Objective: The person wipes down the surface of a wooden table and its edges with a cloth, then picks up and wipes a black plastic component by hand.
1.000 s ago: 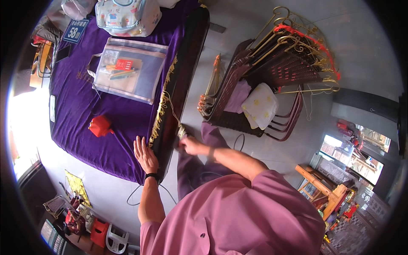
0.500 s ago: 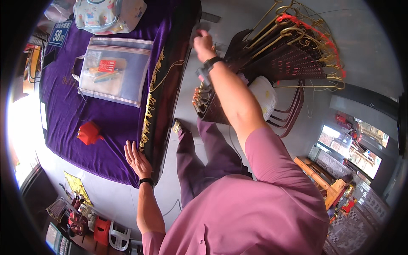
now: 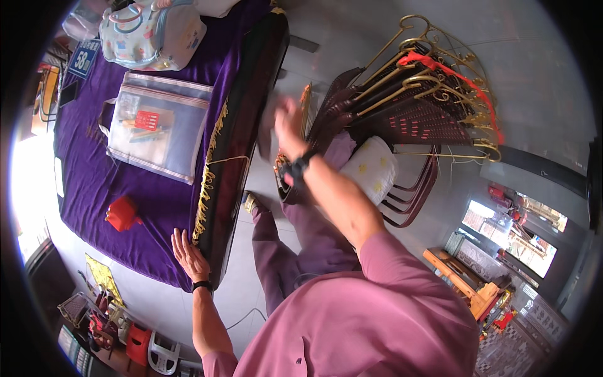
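My left hand [image 3: 190,256] lies open on the purple velvet cover [image 3: 160,245], beside yellow fringe at the table's dark edge [image 3: 217,245]. My right hand [image 3: 286,125] is blurred between that edge and a stack of dark woven chairs [image 3: 427,122] with gold frames; whether it holds anything is unclear. A dark watch is on the right wrist. On the cover lie a red object [image 3: 122,213], a clear zip bag [image 3: 157,157] with pencils and a red card, and a pale patterned bag [image 3: 151,44].
My shoe [image 3: 250,204] is on the grey floor beside the table. A white cushion [image 3: 370,169] rests in the chairs, with red ribbon above. A wooden bench [image 3: 458,283] stands at right; red and white plastic stools [image 3: 138,342] sit at lower left; a blue plate [image 3: 81,61] is at upper left.
My right hand rose from low beside the table toward its far end, then came partly back down. My left hand stayed on the cover. The view shifted slightly.
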